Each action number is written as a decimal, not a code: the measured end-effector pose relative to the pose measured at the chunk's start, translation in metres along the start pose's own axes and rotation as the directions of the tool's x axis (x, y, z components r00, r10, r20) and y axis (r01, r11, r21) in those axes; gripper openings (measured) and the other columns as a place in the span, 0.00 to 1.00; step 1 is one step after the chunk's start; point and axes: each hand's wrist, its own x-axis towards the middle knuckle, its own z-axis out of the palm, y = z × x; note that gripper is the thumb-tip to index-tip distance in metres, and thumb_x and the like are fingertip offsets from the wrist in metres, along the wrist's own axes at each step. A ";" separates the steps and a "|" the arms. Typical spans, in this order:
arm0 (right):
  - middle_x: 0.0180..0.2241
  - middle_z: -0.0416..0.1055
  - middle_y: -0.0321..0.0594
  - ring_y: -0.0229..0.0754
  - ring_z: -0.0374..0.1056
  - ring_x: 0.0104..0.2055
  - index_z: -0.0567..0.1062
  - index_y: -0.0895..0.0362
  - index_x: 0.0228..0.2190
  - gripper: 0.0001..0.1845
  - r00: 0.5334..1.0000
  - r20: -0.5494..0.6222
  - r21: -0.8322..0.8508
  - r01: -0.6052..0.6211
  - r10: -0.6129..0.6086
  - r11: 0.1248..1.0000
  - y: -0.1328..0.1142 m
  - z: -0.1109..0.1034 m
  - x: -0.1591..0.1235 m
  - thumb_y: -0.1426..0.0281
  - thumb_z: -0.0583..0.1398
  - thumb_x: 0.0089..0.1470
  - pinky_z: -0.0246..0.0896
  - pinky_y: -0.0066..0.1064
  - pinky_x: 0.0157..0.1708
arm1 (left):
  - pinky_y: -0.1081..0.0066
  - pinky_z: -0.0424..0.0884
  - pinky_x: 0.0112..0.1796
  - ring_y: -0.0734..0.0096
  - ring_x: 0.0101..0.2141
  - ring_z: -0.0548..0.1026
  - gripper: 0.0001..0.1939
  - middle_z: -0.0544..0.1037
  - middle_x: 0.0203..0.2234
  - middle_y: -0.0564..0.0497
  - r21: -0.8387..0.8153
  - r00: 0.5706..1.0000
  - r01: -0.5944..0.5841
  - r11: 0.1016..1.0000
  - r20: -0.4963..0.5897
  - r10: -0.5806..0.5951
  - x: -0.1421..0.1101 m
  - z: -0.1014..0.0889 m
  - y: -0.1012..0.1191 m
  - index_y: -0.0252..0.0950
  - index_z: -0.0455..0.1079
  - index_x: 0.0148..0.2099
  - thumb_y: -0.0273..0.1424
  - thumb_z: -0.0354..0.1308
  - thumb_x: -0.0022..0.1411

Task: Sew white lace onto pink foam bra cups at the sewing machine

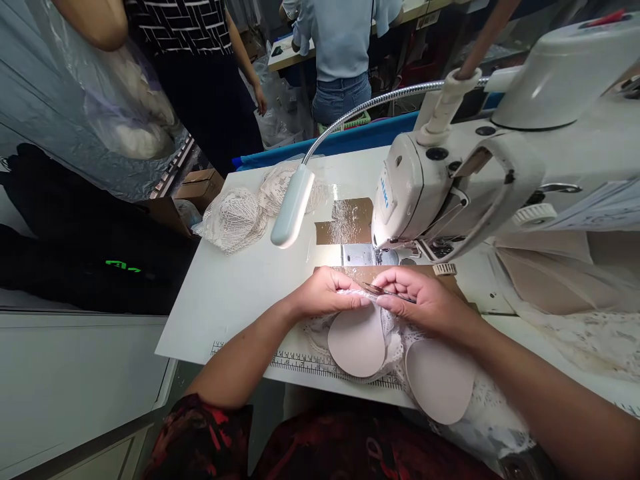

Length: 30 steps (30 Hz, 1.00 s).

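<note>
My left hand (333, 292) pinches the edge of a white lace bra (395, 347) in front of the sewing machine. Small thread snips (383, 291) sit in my right hand (417, 297), their tips at the lace edge beside my left fingers. Two smooth beige cups of the bra show, one (357, 341) lying on the table below my hands, the other (440, 381) hanging over the front edge. Part of the lace between my hands is hidden by the fingers.
A white sewing machine (410, 193) stands just beyond my hands, with a lamp (293, 207) on a bendy metal arm to its left. Lace cups (233, 220) lie at the table's back left. Beige fabric pieces (545, 267) are at right. Two people stand behind the table.
</note>
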 end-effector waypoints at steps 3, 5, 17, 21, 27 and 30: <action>0.33 0.70 0.39 0.42 0.68 0.36 0.70 0.54 0.35 0.17 0.999 -0.011 0.032 -0.035 0.036 0.999 0.003 0.004 0.002 0.57 0.63 0.48 0.66 0.33 0.34 | 0.76 0.62 0.28 0.76 0.26 0.67 0.16 0.71 0.23 0.52 0.042 1.000 -0.030 0.999 0.001 0.030 0.001 0.002 0.000 0.30 0.75 0.31 0.41 0.65 0.52; 0.30 0.68 0.36 0.39 0.66 0.33 0.68 0.54 0.31 0.14 0.998 -0.058 -0.027 -0.038 0.037 0.999 0.006 0.004 0.001 0.57 0.61 0.51 0.64 0.31 0.32 | 0.77 0.62 0.27 0.77 0.26 0.66 0.16 0.71 0.24 0.53 0.079 0.999 -0.042 0.996 0.013 0.041 0.002 0.000 0.000 0.30 0.74 0.32 0.41 0.65 0.52; 0.43 0.77 0.39 0.50 0.71 0.44 0.75 0.48 0.46 0.19 0.979 -0.192 -0.635 -0.071 -0.068 0.770 0.014 -0.021 -0.009 0.66 0.55 0.53 0.65 0.37 0.36 | 0.71 0.66 0.33 0.69 0.32 0.70 0.09 0.72 0.32 0.49 0.719 0.929 -0.063 0.692 -0.211 0.304 0.025 -0.036 0.023 0.33 0.71 0.36 0.34 0.56 0.58; 0.36 0.78 0.41 0.51 0.71 0.40 0.75 0.49 0.48 0.22 0.978 -0.200 -0.701 -0.097 -0.063 0.707 0.017 -0.020 -0.009 0.68 0.54 0.52 0.65 0.36 0.32 | 0.65 0.69 0.43 0.61 0.43 0.71 0.15 0.72 0.43 0.44 0.864 0.893 -0.071 0.499 -0.168 0.418 0.018 -0.010 0.026 0.34 0.69 0.49 0.32 0.52 0.61; 0.25 0.74 0.40 0.49 0.67 0.31 0.77 0.51 0.37 0.13 0.974 -0.219 -0.769 -0.131 -0.065 0.626 0.009 -0.016 -0.008 0.65 0.53 0.54 0.57 0.32 0.24 | 0.57 0.69 0.49 0.53 0.48 0.69 0.22 0.71 0.49 0.38 0.940 0.941 -0.120 0.318 0.005 0.339 0.008 0.031 0.018 0.29 0.68 0.52 0.41 0.51 0.63; 0.24 0.73 0.40 0.49 0.67 0.30 0.76 0.50 0.35 0.12 0.972 -0.219 -0.788 -0.121 -0.091 0.604 0.009 -0.016 -0.006 0.67 0.53 0.54 0.56 0.31 0.24 | 0.52 0.67 0.51 0.49 0.51 0.67 0.24 0.69 0.51 0.35 0.959 0.943 -0.137 0.248 0.049 0.330 0.012 0.033 0.017 0.27 0.67 0.52 0.40 0.53 0.62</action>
